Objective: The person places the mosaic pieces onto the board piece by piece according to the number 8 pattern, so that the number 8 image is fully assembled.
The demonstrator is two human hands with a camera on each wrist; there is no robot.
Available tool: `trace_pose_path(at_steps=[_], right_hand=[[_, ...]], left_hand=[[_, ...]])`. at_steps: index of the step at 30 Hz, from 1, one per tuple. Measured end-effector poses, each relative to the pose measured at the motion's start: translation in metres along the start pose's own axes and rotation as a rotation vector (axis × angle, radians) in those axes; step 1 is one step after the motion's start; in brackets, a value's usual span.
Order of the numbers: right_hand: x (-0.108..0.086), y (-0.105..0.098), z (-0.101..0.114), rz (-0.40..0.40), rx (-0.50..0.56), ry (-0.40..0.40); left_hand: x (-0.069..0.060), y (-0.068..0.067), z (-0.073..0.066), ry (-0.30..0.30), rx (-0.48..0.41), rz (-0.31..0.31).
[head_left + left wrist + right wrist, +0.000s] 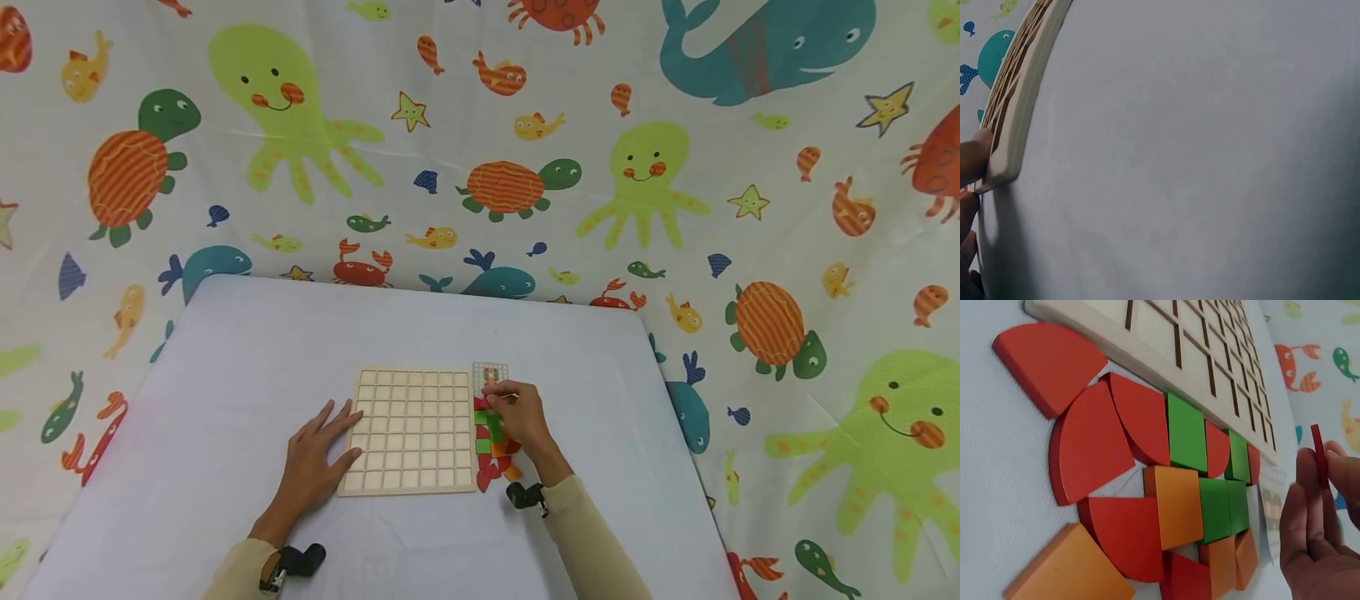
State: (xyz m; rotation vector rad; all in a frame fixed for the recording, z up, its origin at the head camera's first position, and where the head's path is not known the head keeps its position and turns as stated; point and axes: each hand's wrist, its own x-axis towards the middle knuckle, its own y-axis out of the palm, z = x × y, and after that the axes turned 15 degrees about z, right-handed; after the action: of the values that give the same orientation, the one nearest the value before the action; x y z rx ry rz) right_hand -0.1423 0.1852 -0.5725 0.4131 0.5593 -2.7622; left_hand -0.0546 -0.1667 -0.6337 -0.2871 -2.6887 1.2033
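Note:
A wooden grid board [412, 432] with square cells lies flat on the white table. My left hand [315, 458] rests at its left edge, fingers spread, thumb and fingertips touching the frame; in the left wrist view the thumb [974, 159] lies on the board's corner. My right hand [522, 417] is raised over the board's right side. Between its thumb and fingers it pinches a thin red wooden piece [1319, 456], seen edge-on in the right wrist view. Below that hand lie red quarter-round pieces [1091, 444], green squares [1186, 432] and orange squares [1175, 503].
A small printed pattern card [481, 372] lies beside the board's upper right corner, partly covered by the right hand. The white tabletop [600, 375] reaches back to a curtain [450, 108] printed with sea animals. Both wrists wear black cameras [303, 560].

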Motion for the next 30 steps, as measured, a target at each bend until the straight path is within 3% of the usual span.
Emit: trace_pose_path(at_steps=[11, 18, 21, 25, 30], right_hand=[[0.0004, 0.0016, 0.0009, 0.002, 0.188, 0.002], [-0.0017, 0.0000, 0.0038, 0.075, 0.215, 0.050], [-0.0005, 0.0007, 0.0041, 0.091, 0.191, 0.059], [0.0017, 0.0025, 0.0016, 0.052, 0.106, 0.061], [0.0020, 0.0037, -0.0034, -0.025, -0.097, 0.066]], left_hand=[[-0.0005, -0.0004, -0.0009, -0.001, -0.007, 0.006], [-0.0012, 0.0002, -0.0003, -0.001, -0.007, 0.009], [-0.0016, -0.0001, -0.0008, 0.006, -0.003, -0.002], [-0.0011, -0.0001, -0.0017, 0.010, 0.000, -0.007], [-0.0006, -0.0001, -0.0030, 0.009, -0.003, -0.010]])
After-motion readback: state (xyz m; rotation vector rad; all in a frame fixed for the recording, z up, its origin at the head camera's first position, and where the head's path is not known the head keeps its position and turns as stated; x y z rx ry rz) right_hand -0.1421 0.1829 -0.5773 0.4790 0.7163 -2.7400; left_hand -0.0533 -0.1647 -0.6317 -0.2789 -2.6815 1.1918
